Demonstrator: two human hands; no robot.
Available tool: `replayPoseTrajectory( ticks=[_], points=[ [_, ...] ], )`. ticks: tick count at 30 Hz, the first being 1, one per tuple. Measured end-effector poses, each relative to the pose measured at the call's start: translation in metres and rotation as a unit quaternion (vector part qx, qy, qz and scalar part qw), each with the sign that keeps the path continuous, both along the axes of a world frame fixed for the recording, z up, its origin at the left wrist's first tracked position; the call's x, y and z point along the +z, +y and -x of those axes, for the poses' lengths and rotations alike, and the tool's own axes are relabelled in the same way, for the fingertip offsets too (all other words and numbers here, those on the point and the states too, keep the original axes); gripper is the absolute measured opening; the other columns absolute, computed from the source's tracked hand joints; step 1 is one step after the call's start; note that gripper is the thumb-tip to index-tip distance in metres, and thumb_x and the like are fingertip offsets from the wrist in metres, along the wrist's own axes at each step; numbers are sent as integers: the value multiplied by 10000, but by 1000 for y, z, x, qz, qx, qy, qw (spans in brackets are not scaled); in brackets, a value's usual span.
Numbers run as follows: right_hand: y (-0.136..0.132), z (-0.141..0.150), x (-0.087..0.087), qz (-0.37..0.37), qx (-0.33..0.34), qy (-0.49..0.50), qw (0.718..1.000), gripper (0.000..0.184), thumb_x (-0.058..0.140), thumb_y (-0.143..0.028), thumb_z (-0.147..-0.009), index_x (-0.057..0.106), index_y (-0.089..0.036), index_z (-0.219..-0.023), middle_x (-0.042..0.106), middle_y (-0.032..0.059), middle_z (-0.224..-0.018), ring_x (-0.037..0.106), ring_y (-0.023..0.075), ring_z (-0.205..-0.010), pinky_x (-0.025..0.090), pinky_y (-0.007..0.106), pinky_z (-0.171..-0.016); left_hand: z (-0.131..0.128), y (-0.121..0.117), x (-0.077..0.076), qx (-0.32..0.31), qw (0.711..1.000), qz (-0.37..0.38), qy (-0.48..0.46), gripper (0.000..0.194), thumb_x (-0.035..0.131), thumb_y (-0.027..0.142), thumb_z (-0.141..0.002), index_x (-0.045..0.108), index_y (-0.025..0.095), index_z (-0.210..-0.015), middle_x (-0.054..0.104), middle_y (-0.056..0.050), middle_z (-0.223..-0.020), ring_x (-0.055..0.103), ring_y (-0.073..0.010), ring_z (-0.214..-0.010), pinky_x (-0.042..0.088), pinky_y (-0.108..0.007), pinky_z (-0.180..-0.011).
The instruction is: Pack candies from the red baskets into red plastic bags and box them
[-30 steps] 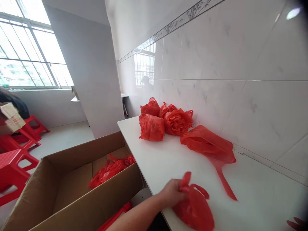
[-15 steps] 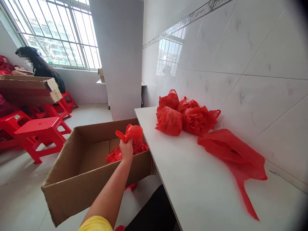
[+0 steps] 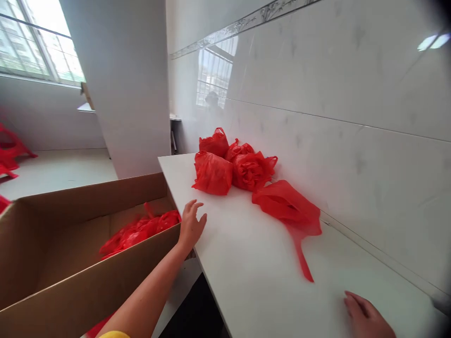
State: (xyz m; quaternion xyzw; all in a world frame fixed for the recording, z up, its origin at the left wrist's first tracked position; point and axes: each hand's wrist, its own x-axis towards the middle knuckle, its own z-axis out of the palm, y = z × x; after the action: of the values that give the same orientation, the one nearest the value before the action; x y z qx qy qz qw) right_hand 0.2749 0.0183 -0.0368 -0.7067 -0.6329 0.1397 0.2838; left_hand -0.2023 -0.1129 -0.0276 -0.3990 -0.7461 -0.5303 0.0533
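My left hand [image 3: 192,224] hovers over the left edge of the white table [image 3: 243,277], beside the cardboard box's rim, its fingers spread and holding nothing. Inside the cardboard box [image 3: 91,284] lies a heap of red plastic bags [image 3: 144,229]. Just beyond that hand sits a stuffed red plastic bag [image 3: 213,173], one of several bundled together against the wall. A flattened red plastic bag [image 3: 292,206] with a long handle strip lies between my two hands. At the lower right, my right hand [image 3: 369,319] is partly in frame over the tabletop, fingers drawn together with nothing visible in them.
A tiled wall [image 3: 327,155] runs along the table's far side. Behind the box stands a grey-white pillar or partition [image 3: 130,84]. A red plastic stool [image 3: 12,145] is on the floor at far left, below a barred window [image 3: 42,42].
My left hand has let go of the red bag, now down in the box, and moved over to the table edge. My right hand has come into view. The view has swung right.
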Motion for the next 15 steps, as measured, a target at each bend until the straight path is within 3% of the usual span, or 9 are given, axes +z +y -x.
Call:
replayPoseTrajectory(
  ticks=[4, 7, 11, 13, 15],
  points=[
    [-12, 30, 9, 42, 0, 26, 999, 246, 502, -525, -731, 636, -343, -827, 687, 40, -907, 646, 293, -817, 512, 430, -680, -55, 63, 8, -230, 972, 40, 25, 325, 537, 224, -794, 555, 260, -1117, 476, -78, -1285, 599, -187, -888, 500, -344, -775],
    [-17, 43, 10, 62, 3, 44, 997, 307, 475, -521, -745, 634, -310, -901, 671, 27, -1013, 620, 264, -892, 499, 394, -703, -97, 116, 11, -323, 941, 55, 85, 326, 553, 183, -779, 581, 252, -1096, 545, -59, -1230, 587, -192, -1007, 488, -330, -858],
    [-16, 41, 7, 65, -7, 84, 994, 326, 459, -497, -760, 628, -285, -940, 666, 3, -1031, 597, 224, -927, 474, 335, -733, -146, 178, 17, -346, 926, 69, 132, 411, 532, 158, -784, 543, 205, -1192, 462, -93, -1366, 407, -236, -1281, 376, -375, -1029],
    [-14, 38, 6, 53, -9, 106, 993, 320, 455, -482, -765, 631, -279, -939, 669, -2, -1025, 594, 213, -928, 462, 319, -753, -164, 200, 20, -329, 928, 86, 151, 537, 542, 134, -754, 466, 163, -1284, 361, -146, -1441, 256, -305, -1368, 265, -480, -1089],
    [-13, 37, 5, 47, -16, 121, 991, 316, 456, -477, -769, 635, -275, -935, 670, -3, -1022, 595, 208, -912, 456, 310, -750, -176, 214, 21, -311, 928, 113, 170, 623, 557, 99, -711, 424, 127, -1319, 425, -199, -1377, 253, -364, -1356, 147, -588, -1090]
  ],
)
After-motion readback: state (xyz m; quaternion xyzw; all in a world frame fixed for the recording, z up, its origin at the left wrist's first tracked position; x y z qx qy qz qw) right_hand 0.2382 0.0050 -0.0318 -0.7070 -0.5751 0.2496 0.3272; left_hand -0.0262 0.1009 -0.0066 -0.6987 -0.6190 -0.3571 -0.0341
